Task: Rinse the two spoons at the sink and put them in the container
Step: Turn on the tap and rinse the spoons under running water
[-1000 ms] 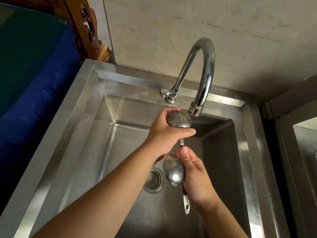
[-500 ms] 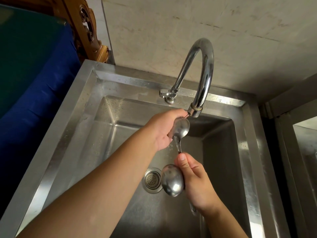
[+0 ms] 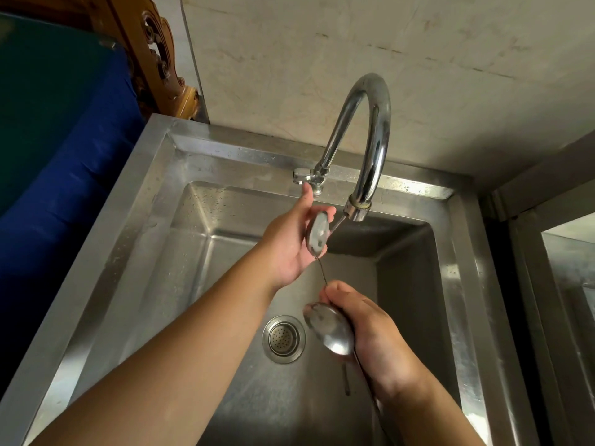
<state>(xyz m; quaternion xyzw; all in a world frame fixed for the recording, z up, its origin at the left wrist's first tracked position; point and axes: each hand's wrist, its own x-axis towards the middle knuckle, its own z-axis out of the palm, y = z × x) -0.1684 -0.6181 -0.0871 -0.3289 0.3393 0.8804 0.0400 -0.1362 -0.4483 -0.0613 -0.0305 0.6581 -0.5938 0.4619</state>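
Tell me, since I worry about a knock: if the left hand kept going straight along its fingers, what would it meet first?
Most likely the faucet handle: the left hand's fingers point up and back at it, one tip seemingly just below, though depth is unclear.

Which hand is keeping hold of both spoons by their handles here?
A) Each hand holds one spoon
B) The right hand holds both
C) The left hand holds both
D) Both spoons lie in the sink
B: the right hand grips both handles, the lower spoon bowl beside its fingers and the upper spoon reaching up to the faucet, where the open left hand only touches its bowl.
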